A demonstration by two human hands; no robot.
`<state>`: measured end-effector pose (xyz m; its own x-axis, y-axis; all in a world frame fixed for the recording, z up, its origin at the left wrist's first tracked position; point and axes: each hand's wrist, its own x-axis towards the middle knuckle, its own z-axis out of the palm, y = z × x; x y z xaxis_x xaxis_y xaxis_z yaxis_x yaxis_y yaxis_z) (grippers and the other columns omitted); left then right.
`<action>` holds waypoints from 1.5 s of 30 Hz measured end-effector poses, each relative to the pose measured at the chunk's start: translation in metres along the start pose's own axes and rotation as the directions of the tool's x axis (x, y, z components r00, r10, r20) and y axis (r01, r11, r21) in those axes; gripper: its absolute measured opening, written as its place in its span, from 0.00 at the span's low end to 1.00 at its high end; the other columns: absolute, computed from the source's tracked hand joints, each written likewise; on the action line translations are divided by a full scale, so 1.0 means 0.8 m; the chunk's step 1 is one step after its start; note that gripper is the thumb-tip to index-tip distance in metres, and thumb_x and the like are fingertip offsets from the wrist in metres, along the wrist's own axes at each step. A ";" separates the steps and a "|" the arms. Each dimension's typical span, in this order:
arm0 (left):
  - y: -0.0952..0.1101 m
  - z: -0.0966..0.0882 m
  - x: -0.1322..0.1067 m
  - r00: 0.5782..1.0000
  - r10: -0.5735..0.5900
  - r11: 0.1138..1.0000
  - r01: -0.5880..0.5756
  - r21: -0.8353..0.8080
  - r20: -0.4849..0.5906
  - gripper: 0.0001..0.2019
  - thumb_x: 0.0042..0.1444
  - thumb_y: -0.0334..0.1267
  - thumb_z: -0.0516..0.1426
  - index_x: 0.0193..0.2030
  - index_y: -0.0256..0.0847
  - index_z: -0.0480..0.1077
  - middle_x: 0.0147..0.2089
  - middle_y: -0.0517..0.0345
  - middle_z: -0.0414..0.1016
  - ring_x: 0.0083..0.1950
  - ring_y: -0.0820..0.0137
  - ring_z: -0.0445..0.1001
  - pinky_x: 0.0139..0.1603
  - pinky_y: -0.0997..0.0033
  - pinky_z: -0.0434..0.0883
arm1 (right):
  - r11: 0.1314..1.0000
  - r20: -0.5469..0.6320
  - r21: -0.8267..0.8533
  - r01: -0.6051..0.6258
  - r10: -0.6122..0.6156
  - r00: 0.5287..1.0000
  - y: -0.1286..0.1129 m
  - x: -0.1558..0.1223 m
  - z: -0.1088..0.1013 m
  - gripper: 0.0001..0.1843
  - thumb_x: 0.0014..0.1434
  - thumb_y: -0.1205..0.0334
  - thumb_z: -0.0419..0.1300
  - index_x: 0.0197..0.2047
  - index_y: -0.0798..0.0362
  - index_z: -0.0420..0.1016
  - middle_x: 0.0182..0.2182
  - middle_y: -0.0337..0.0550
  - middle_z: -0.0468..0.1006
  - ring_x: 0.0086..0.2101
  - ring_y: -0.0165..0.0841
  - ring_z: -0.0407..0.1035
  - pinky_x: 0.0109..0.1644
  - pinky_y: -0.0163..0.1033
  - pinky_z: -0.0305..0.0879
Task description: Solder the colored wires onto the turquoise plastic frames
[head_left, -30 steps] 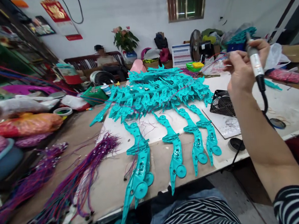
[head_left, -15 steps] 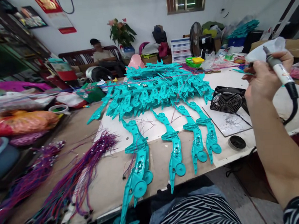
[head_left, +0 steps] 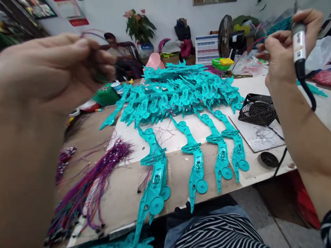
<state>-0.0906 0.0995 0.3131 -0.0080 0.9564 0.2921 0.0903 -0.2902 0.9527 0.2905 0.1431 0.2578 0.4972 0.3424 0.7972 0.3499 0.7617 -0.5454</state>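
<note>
My right hand (head_left: 283,53) is raised at the upper right, closed round a grey soldering iron (head_left: 298,43) with a black cord hanging down; a thin wire (head_left: 245,53) also runs from its fingertips. My left hand (head_left: 50,69) is up close to the camera at the left, blurred, fingers curled and pinching thin purple wire (head_left: 92,33). Below both hands, teal plastic parts (head_left: 196,163) lie in a row at the table's near edge, with a big heap of the same parts (head_left: 177,95) behind.
A bundle of purple and red wires (head_left: 88,188) lies at the left of the table. A black fan (head_left: 258,112) and a small round tin (head_left: 269,158) sit at the right. Another person (head_left: 112,39) sits on a bench at the back wall.
My left hand has come up into view at the left, holding purple wire. My right hand with the iron has lifted and shifted slightly left.
</note>
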 end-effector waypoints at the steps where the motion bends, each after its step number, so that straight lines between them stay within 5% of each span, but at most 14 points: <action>1: 0.003 0.019 0.002 0.998 0.029 0.999 -0.027 -0.022 0.054 0.27 0.61 0.18 0.29 0.58 0.19 0.60 0.28 0.69 0.69 0.34 0.89 0.72 0.43 0.79 0.60 | 1.000 0.032 0.001 0.022 -0.022 0.999 -0.001 -0.002 0.001 0.23 0.50 0.82 0.56 0.38 0.45 0.54 0.23 0.25 0.67 0.23 0.26 0.71 0.23 0.30 0.67; 5: -0.035 0.049 -0.008 0.987 -0.038 0.995 0.052 -0.090 0.159 0.13 0.65 0.21 0.43 0.37 0.25 0.67 0.20 0.68 0.67 0.23 0.89 0.66 0.31 0.88 0.58 | 0.999 0.171 -0.004 0.036 -0.035 0.985 -0.014 -0.079 -0.035 0.22 0.50 0.76 0.61 0.42 0.46 0.58 0.27 0.31 0.72 0.25 0.29 0.72 0.26 0.36 0.70; 8: -0.105 0.046 -0.041 0.944 -0.226 0.969 0.242 -0.041 0.242 0.07 0.63 0.28 0.53 0.32 0.33 0.68 0.17 0.65 0.67 0.19 0.83 0.62 0.23 0.84 0.56 | 0.928 0.335 -0.371 0.009 0.125 0.934 -0.030 -0.182 -0.093 0.17 0.53 0.69 0.65 0.44 0.45 0.66 0.32 0.36 0.75 0.28 0.33 0.73 0.31 0.40 0.72; 10: -0.150 0.041 -0.071 0.874 -0.368 0.923 0.384 0.011 0.317 0.08 0.60 0.37 0.58 0.33 0.36 0.69 0.17 0.63 0.68 0.18 0.80 0.62 0.21 0.80 0.57 | 0.829 0.534 -0.542 0.135 0.217 0.817 -0.039 -0.241 -0.133 0.15 0.56 0.67 0.63 0.46 0.41 0.70 0.34 0.38 0.78 0.28 0.36 0.75 0.33 0.43 0.74; 13: -0.194 0.035 -0.111 0.753 -0.511 0.847 0.523 0.094 0.414 0.15 0.54 0.48 0.64 0.32 0.38 0.70 0.23 0.56 0.76 0.23 0.73 0.70 0.28 0.74 0.66 | 0.823 0.767 -0.474 0.313 0.211 0.605 -0.049 -0.287 -0.169 0.17 0.59 0.69 0.59 0.50 0.42 0.71 0.36 0.40 0.81 0.33 0.39 0.77 0.36 0.44 0.75; 15: -0.206 0.032 -0.128 0.720 -0.544 0.825 0.552 0.118 0.432 0.17 0.52 0.51 0.65 0.31 0.38 0.71 0.30 0.50 0.80 0.31 0.68 0.75 0.35 0.70 0.70 | 0.806 0.792 -0.458 0.374 0.180 0.583 -0.053 -0.290 -0.172 0.18 0.60 0.70 0.59 0.51 0.44 0.71 0.38 0.41 0.82 0.35 0.39 0.77 0.39 0.44 0.75; 19: -0.208 0.033 -0.140 0.717 -0.577 0.799 0.595 0.087 0.391 0.16 0.49 0.48 0.67 0.30 0.37 0.72 0.31 0.54 0.77 0.31 0.72 0.71 0.33 0.73 0.67 | 0.826 0.681 -0.468 0.313 0.111 0.724 -0.054 -0.272 -0.138 0.19 0.59 0.72 0.61 0.51 0.45 0.72 0.41 0.43 0.83 0.36 0.37 0.77 0.43 0.44 0.74; 21: -0.204 0.035 -0.143 0.724 -0.583 0.788 0.614 0.041 0.368 0.15 0.50 0.47 0.66 0.31 0.36 0.71 0.25 0.59 0.71 0.25 0.76 0.63 0.27 0.76 0.60 | 0.875 0.659 -0.422 0.236 0.118 0.743 -0.046 -0.269 -0.108 0.18 0.60 0.72 0.61 0.50 0.44 0.72 0.44 0.42 0.83 0.38 0.37 0.77 0.45 0.44 0.74; 25: -0.195 0.037 -0.155 0.760 -0.554 0.806 0.591 -0.008 0.341 0.17 0.55 0.51 0.62 0.39 0.37 0.72 0.19 0.66 0.61 0.21 0.78 0.55 0.23 0.77 0.50 | 0.937 0.708 -0.340 0.081 0.198 0.678 -0.001 -0.277 -0.041 0.16 0.60 0.67 0.60 0.50 0.44 0.71 0.46 0.42 0.81 0.45 0.39 0.76 0.48 0.46 0.73; 29: -0.195 0.035 -0.172 0.713 -0.579 0.785 0.619 0.033 0.395 0.19 0.53 0.53 0.63 0.36 0.37 0.71 0.20 0.64 0.65 0.21 0.78 0.57 0.23 0.76 0.53 | 0.940 0.755 -0.341 0.006 0.270 0.598 0.064 -0.285 0.016 0.17 0.56 0.70 0.58 0.48 0.46 0.73 0.47 0.45 0.79 0.47 0.41 0.74 0.51 0.48 0.71; 35: -0.212 0.034 -0.182 0.691 -0.624 0.749 0.661 0.028 0.366 0.24 0.49 0.57 0.64 0.36 0.35 0.72 0.19 0.66 0.64 0.21 0.79 0.55 0.23 0.76 0.50 | 0.947 0.857 -0.313 -0.067 0.312 0.410 0.129 -0.294 0.074 0.18 0.54 0.71 0.55 0.48 0.50 0.72 0.49 0.46 0.77 0.50 0.40 0.70 0.55 0.45 0.65; 39: -0.219 0.033 -0.178 0.702 -0.633 0.744 0.668 0.007 0.326 0.26 0.47 0.59 0.63 0.36 0.34 0.71 0.18 0.67 0.63 0.21 0.79 0.53 0.23 0.76 0.49 | 0.942 0.851 -0.320 -0.098 0.331 0.407 0.147 -0.306 0.093 0.15 0.53 0.68 0.56 0.45 0.50 0.72 0.37 0.41 0.78 0.38 0.36 0.72 0.46 0.41 0.67; 45: -0.235 0.045 -0.161 0.777 -0.598 0.777 0.622 -0.093 0.199 0.24 0.49 0.59 0.62 0.34 0.36 0.70 0.17 0.68 0.61 0.19 0.80 0.50 0.22 0.77 0.48 | 0.923 0.790 -0.304 -0.236 0.383 0.479 0.145 -0.293 0.089 0.16 0.56 0.63 0.54 0.49 0.48 0.65 0.31 0.35 0.74 0.29 0.31 0.69 0.34 0.35 0.65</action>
<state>-0.0705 0.0322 0.0937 0.1380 0.9230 -0.3592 -0.0270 0.3661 0.9302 0.1581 0.1898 0.0259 -0.2545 0.8903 0.3777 0.4468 0.4546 -0.7705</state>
